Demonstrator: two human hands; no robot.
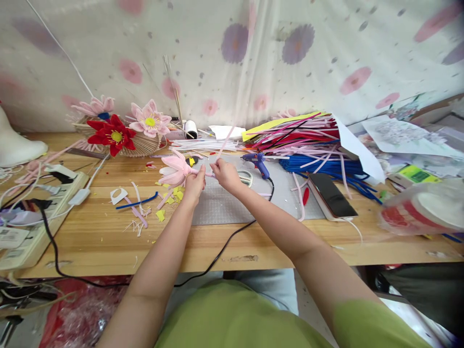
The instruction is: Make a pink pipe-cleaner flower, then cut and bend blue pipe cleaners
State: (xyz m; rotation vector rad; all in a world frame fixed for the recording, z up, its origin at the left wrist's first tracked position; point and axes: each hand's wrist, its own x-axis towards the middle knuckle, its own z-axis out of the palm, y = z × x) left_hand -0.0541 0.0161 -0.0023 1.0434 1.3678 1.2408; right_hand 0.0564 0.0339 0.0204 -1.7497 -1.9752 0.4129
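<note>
A pink pipe-cleaner flower (pixel 175 169) lies sideways in the air over the grey cutting mat (pixel 217 208), its petals pointing left. My left hand (pixel 195 183) is closed round its stem just behind the petals. To the right, my right hand (pixel 225 175) pinches a pale pink pipe cleaner (pixel 225 143), whose loose end sticks up past the fingers. The stem runs between both hands. Behind my right wrist, scissors (pixel 245 178) show only their white handles. A purple glue gun (pixel 258 163) rests on the mat just beyond.
Finished flowers (pixel 113 136) stand at the back left beside a power strip (pixel 39 227). Bundles of coloured pipe cleaners (pixel 300 135) lie at the back right. A phone (pixel 332 195) and a plastic tub (pixel 422 210) sit on the right. The glue gun's black cord (pixel 224 246) crosses the table's front.
</note>
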